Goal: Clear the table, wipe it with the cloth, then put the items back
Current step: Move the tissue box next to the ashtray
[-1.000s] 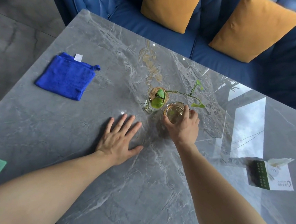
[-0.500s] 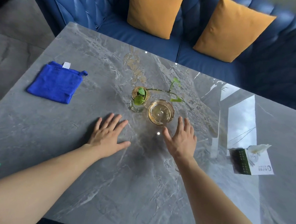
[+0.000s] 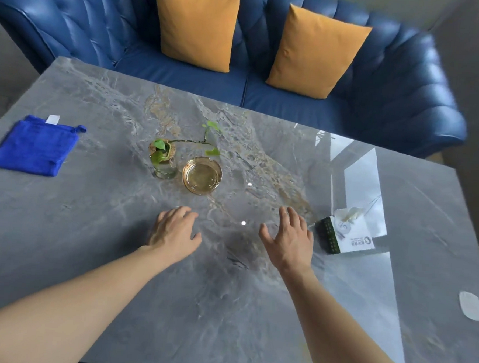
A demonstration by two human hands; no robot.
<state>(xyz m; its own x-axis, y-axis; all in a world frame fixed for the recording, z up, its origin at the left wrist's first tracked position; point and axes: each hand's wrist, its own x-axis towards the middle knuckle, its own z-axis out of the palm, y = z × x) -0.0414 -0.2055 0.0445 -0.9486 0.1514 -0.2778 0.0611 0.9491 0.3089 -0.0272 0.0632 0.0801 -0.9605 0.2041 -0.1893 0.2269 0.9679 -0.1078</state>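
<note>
On the grey marble table a folded blue cloth lies at the left edge. A small glass vase with a green plant cutting stands mid-table, touching or nearly touching a round amber glass ashtray on its right. A green and white tissue box sits at the right. My left hand hovers with fingers loosely curled, below the vase and holding nothing. My right hand is spread, empty, just left of the tissue box.
A blue leather sofa with two orange cushions runs along the table's far edge. Window light reflects brightly on the table's right part. A pale oval spot shows near the right edge.
My right hand has let go of the ashtray and drawn back to the right, towards the tissue box. My left hand lifted and curled slightly. The view has tilted up towards the sofa.
</note>
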